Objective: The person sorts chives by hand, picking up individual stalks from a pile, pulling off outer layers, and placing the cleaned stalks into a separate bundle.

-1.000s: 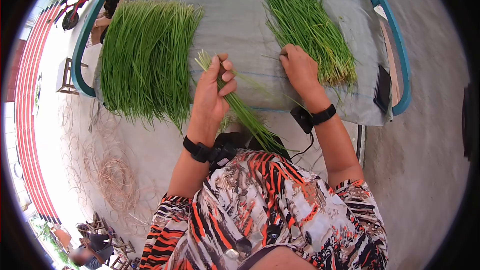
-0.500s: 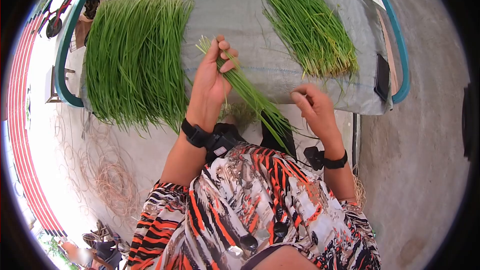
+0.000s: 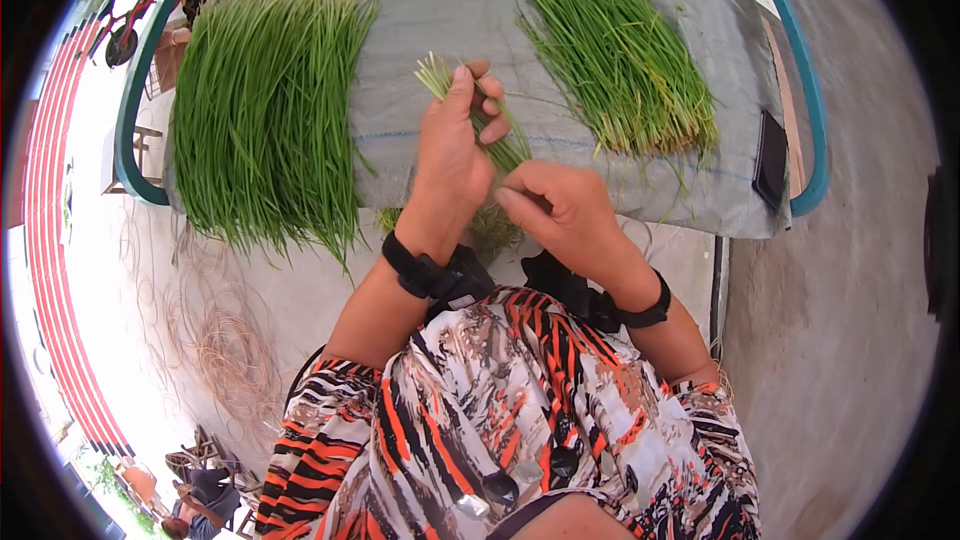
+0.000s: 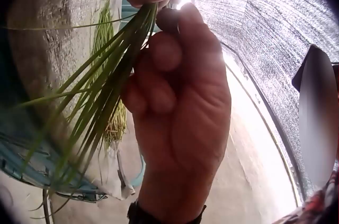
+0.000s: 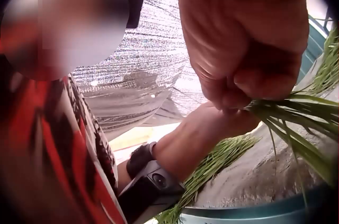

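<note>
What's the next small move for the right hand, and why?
Probably pinch the stray strand with the right hand and draw it off: it sticks out sideways from the bundle of green stalks, while the left hand grips that bundle near its pale ends and the right is close by.

Green stalks (image 4: 117, 70), grey sheet (image 3: 440, 10), orange-streaked shirt (image 3: 520, 400)

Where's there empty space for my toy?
Bare gray cloth stretches between left pile and right pile. A narrower strip lies between right pile and the teal rail. Left hand, right hand and held stalks crowd the near middle.
</note>
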Action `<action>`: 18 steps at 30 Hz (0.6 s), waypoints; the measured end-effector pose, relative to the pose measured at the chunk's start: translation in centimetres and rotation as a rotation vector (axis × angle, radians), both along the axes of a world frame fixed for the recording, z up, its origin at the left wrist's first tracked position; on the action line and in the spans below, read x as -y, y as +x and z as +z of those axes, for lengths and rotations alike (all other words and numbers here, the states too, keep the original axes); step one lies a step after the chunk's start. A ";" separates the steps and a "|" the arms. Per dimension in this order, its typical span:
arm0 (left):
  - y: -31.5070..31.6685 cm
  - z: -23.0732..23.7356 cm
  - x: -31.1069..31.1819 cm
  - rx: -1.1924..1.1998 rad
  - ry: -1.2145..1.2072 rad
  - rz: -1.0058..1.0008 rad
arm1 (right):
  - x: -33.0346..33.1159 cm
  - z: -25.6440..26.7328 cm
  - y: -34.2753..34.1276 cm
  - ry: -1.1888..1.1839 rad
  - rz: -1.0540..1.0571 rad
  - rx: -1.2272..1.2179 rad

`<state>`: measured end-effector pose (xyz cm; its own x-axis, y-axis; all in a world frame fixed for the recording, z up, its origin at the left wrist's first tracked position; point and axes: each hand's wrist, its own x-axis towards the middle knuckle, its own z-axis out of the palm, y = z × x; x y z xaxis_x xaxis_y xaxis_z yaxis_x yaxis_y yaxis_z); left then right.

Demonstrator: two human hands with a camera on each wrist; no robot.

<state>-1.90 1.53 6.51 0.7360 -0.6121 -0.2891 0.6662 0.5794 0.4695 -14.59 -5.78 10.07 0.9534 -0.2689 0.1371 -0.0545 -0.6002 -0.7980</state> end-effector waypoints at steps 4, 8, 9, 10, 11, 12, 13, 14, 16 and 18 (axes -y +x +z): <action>0.5 -1.4 -0.1 -0.138 -0.117 -0.064 | -0.2 -0.2 -0.3 -0.085 0.039 0.190; 1.3 -1.7 -0.4 -0.274 -0.224 -0.074 | 1.4 2.2 -1.9 -0.271 0.410 0.187; 1.4 -1.6 -0.5 -0.304 -0.251 -0.060 | 2.0 2.0 -2.5 -0.205 0.340 0.228; 1.7 -1.6 -0.6 -0.308 -0.243 -0.055 | 2.5 1.4 -3.2 -0.141 0.271 0.269; 1.9 -1.6 -0.6 -0.312 -0.235 -0.051 | 2.7 0.9 -3.7 -0.076 0.201 0.309; 2.2 -1.6 -0.6 -0.313 -0.229 -0.049 | 2.8 0.5 -3.9 0.059 0.022 0.271; 2.3 -1.6 -0.5 -0.310 -0.223 -0.056 | 2.9 0.2 -4.0 0.195 -0.157 0.229; 2.4 -1.7 -0.5 -0.306 -0.217 -0.063 | 3.0 0.0 -4.1 0.330 -0.336 0.186; 2.6 -1.6 -0.3 -0.302 -0.209 -0.082 | 3.3 -0.3 -2.7 0.279 -0.315 0.262; 2.7 -1.4 -0.1 -0.302 -0.203 -0.107 | 2.9 -0.4 -1.5 0.330 -0.259 0.258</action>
